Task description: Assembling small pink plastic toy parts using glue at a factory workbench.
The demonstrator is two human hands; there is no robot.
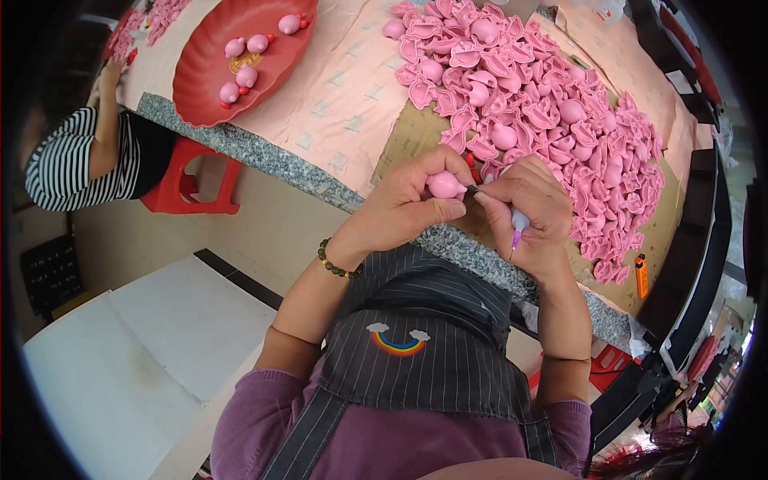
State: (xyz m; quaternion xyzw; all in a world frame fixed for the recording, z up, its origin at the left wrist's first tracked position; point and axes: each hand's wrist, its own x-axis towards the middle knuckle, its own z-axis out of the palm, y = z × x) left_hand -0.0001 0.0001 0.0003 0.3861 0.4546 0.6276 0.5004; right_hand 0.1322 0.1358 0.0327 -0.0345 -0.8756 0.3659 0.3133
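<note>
Cloth (352, 76) covers the counter (280, 160), speckled stone showing along its near edge. Pink pieces (552, 136) heap on cardboard (400, 148) toward the near right corner; by the near left corner, a scalloped red tray (182, 88) holds five pink balls (246, 76). Over the near edge, the left hand (400, 192) pinches a smooth, nubbed pink ball (442, 185); the right hand's (536, 210) fingers close round a slim, pale tool (519, 219).

Soft, even brightness covers the table (276, 158), while fisheye distortion bends straight edges and corners fall to black.
</note>
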